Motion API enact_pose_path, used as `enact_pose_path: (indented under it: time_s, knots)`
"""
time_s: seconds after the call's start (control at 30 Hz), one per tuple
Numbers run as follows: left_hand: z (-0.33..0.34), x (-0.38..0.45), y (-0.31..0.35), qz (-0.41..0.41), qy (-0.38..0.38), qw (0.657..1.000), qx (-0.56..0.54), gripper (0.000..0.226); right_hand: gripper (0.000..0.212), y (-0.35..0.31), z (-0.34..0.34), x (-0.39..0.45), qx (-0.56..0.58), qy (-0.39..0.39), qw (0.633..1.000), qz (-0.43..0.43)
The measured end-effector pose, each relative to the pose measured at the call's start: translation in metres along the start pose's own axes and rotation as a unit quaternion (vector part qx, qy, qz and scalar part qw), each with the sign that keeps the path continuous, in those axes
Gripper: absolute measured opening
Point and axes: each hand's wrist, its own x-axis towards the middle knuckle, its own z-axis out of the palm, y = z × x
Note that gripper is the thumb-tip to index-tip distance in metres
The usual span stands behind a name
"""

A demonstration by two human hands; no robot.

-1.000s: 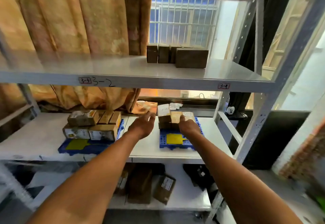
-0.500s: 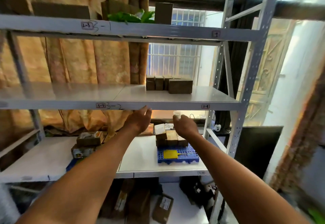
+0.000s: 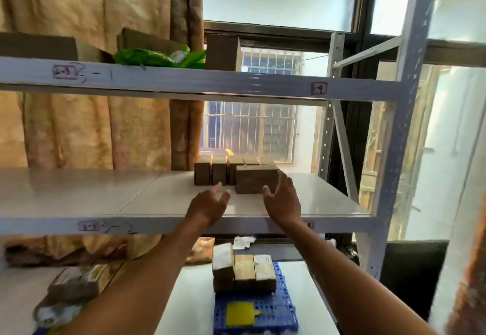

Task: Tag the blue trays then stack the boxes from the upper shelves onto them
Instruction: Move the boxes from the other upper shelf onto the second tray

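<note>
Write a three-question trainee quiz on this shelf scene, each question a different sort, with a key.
1. True or false: the right hand already holds the large brown box.
2. Multiple choice: the yellow tag lies on A) the middle shelf, B) the blue tray, C) the green bag.
3. Fill in: the left hand reaches over the ____ shelf.

Key: 1 false, both hands are open and the right one is only close to the box; 2 B; 3 middle.

Glossy smooth shelf board point(image 3: 147, 198), matt cardboard boxes point(image 3: 256, 182) — perforated blue tray point(image 3: 285, 316), probably plastic.
</note>
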Motion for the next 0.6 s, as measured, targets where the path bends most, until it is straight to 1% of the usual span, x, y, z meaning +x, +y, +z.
enact_pose_path:
  time_s: [0.03,0.1,0.13,0.17,0.2,0.23,0.3,0.33,0.37,0.4,0.47,0.53,0.6]
  knots:
    - [0.006,0.016,0.004,-0.012,-0.007,1.000,-0.017,0.064,0.077,0.009,0.003,0.018,0.014,-0.016,1.000,0.017]
    - [0.020,0.046,0.010,-0.034,-0.003,0.997,-0.072,0.072,0.097,0.026,0.010,0.048,0.057,-0.070,0.994,0.069]
    - [0.027,0.056,0.012,-0.040,0.003,0.995,-0.097,0.076,0.104,0.032,0.014,0.059,0.081,-0.097,0.988,0.092]
    - [0.033,0.063,0.012,-0.043,0.006,0.992,-0.116,0.080,0.105,0.036,0.017,0.066,0.108,-0.118,0.981,0.112]
    - [0.040,0.073,0.013,-0.042,0.004,0.991,-0.129,0.084,0.101,0.040,0.022,0.074,0.140,-0.128,0.973,0.129]
    - [0.045,0.081,0.012,-0.038,-0.005,0.989,-0.141,0.089,0.092,0.043,0.026,0.080,0.165,-0.129,0.968,0.141]
    - [0.052,0.094,0.009,-0.029,-0.021,0.986,-0.161,0.097,0.068,0.045,0.032,0.090,0.184,-0.097,0.965,0.162]
    - [0.052,0.100,0.007,-0.027,-0.016,0.985,-0.171,0.099,0.057,0.045,0.033,0.094,0.184,-0.075,0.965,0.168]
    - [0.052,0.104,0.004,-0.031,-0.007,0.982,-0.184,0.101,0.048,0.045,0.035,0.096,0.181,-0.058,0.967,0.172]
    - [0.052,0.107,0.001,-0.033,0.001,0.980,-0.198,0.102,0.044,0.044,0.037,0.098,0.178,-0.042,0.968,0.172]
    - [0.051,0.107,-0.003,-0.013,0.000,0.977,-0.211,0.097,0.050,0.045,0.039,0.099,0.183,-0.028,0.967,0.174]
    - [0.050,0.106,-0.006,0.015,-0.011,0.975,-0.221,0.084,0.058,0.044,0.040,0.097,0.175,-0.031,0.971,0.162]
    - [0.047,0.102,-0.006,0.038,-0.019,0.963,-0.267,0.070,0.059,0.046,0.042,0.097,0.164,-0.035,0.977,0.132]
